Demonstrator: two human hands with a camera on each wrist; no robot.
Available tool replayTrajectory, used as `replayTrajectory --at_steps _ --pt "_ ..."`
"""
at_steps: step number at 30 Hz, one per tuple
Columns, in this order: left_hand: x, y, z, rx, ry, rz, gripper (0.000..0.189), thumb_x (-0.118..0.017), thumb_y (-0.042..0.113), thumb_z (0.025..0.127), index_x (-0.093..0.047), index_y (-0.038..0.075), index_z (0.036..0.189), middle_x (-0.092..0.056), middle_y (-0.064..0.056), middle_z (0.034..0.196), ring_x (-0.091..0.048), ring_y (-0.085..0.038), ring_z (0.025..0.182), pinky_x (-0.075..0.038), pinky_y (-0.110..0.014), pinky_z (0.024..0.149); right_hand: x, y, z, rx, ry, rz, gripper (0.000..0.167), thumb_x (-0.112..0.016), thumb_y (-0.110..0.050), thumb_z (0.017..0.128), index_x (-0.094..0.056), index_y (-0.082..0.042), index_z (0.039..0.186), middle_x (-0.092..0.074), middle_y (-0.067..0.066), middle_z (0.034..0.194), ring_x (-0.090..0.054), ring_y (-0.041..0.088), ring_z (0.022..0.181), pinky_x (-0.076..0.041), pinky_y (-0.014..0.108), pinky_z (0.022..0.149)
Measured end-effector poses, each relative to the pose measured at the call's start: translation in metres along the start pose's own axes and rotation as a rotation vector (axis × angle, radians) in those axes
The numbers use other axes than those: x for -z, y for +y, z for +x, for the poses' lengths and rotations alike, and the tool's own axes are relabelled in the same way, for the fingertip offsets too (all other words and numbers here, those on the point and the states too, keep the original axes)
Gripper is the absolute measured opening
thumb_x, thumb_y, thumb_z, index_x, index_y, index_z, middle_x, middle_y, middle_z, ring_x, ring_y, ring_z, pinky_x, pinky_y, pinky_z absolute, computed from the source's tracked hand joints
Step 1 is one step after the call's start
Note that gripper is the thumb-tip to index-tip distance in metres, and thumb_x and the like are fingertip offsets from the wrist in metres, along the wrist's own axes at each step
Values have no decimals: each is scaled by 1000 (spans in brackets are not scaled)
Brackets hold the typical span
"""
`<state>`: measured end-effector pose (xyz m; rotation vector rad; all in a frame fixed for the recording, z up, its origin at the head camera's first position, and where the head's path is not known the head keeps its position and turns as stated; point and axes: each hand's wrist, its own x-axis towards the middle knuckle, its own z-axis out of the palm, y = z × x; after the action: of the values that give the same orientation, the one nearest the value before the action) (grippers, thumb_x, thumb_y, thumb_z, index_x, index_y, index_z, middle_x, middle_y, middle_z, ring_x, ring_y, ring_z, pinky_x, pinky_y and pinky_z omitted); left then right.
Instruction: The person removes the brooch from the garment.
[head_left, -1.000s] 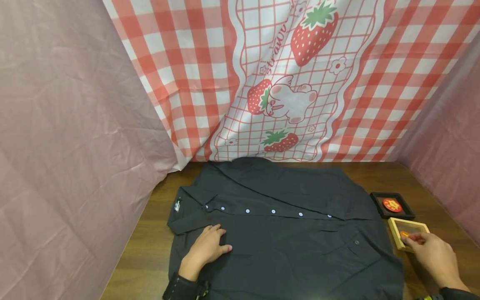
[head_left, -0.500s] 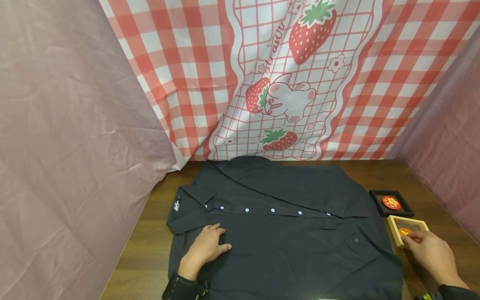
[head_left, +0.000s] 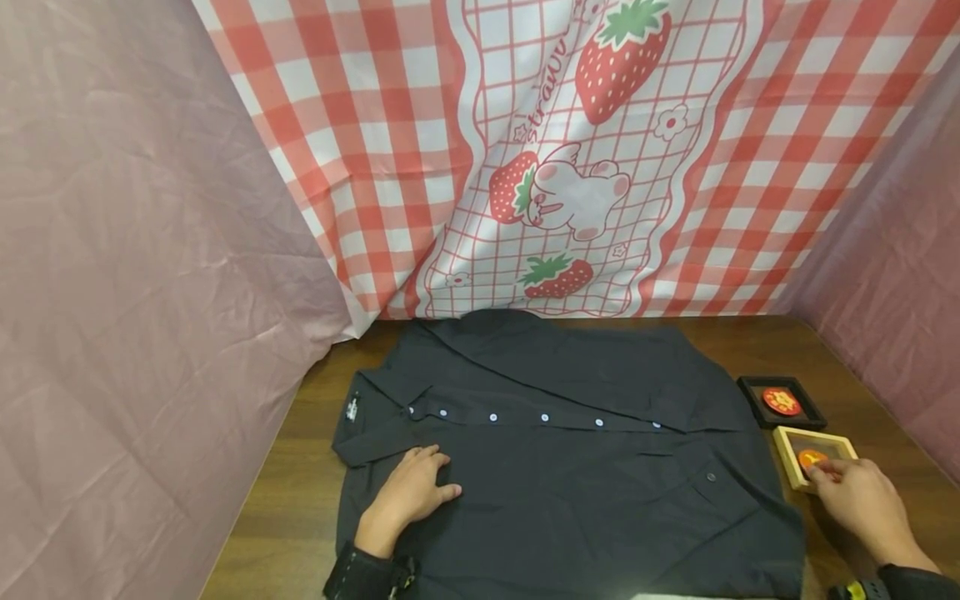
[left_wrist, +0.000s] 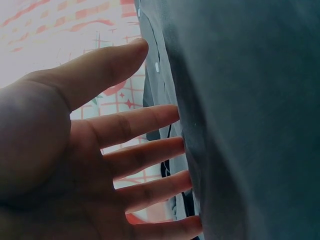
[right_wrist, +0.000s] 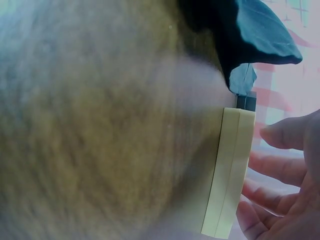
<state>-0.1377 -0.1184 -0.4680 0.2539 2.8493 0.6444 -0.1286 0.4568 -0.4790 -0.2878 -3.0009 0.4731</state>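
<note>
A dark button-up shirt (head_left: 570,500) lies spread on the table, folded over at its front with a row of pale buttons showing. My left hand (head_left: 412,492) rests on it below the collar, fingers extended; in the left wrist view the fingertips (left_wrist: 172,112) touch the fabric. At the right, my right hand (head_left: 862,504) is over a yellow shallow frame (head_left: 840,446), loosely curved. Its fingertips are at the near edge of an orange round piece (head_left: 812,460) inside the frame. In the right wrist view nothing shows between thumb and fingers; the frame's side (right_wrist: 227,175) hides the piece.
Behind the yellow frame sits a black frame (head_left: 810,417) with a red-and-yellow round piece (head_left: 781,402) in it. A red checked strawberry cloth (head_left: 555,208) hangs at the back, pinkish cloth (head_left: 165,292) at both sides. Wooden tabletop (head_left: 255,533) shows around the shirt.
The orange piece, earlier partly covered and tilted by the right fingers, now lies more visible in the yellow frame. The left hand stays put; the view has shifted slightly.
</note>
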Motion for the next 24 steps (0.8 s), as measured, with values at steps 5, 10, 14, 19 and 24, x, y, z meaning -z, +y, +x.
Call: replayTrajectory --at_steps 5,10,14,19,24 --pt "0 2 0 -2 -6 -1 50 -75 31 85 -64 -1 122 -52 -23 140 -45 -42 133 -39 -54 109 1 0 -4 -28 -5 -13 44 -59 -20 92 -58 22 104 -60 39 91 -54 57 87 -44 59 72" --pt "-2 3 0 -2 -8 7 50 -74 31 85 -65 -1 121 -53 -23 139 -45 -42 132 -39 -55 109 0 0 -9 -39 21 -9 47 -60 -23 93 -56 22 108 -57 40 92 -51 57 90 -42 61 76" --pt "-3 3 0 -7 -3 10 50 -74 31 85 -64 -1 121 -52 -23 140 -45 -42 133 -39 -55 109 0 -1 -10 -34 54 5 45 -58 -22 94 -56 20 111 -59 36 89 -51 54 91 -41 60 76" --pt "-4 1 0 -16 16 13 51 -75 31 84 -64 0 123 -52 -23 141 -44 -42 134 -39 -55 108 2 -4 -8 -47 70 36 45 -57 -24 96 -55 18 113 -57 38 94 -51 53 92 -41 60 74" --pt "-5 0 -2 -4 20 20 51 -75 31 84 -63 1 124 -51 -22 141 -43 -43 134 -39 -56 108 6 -6 -8 -15 69 78 46 -55 -26 97 -55 16 115 -55 41 99 -51 56 92 -41 60 71"
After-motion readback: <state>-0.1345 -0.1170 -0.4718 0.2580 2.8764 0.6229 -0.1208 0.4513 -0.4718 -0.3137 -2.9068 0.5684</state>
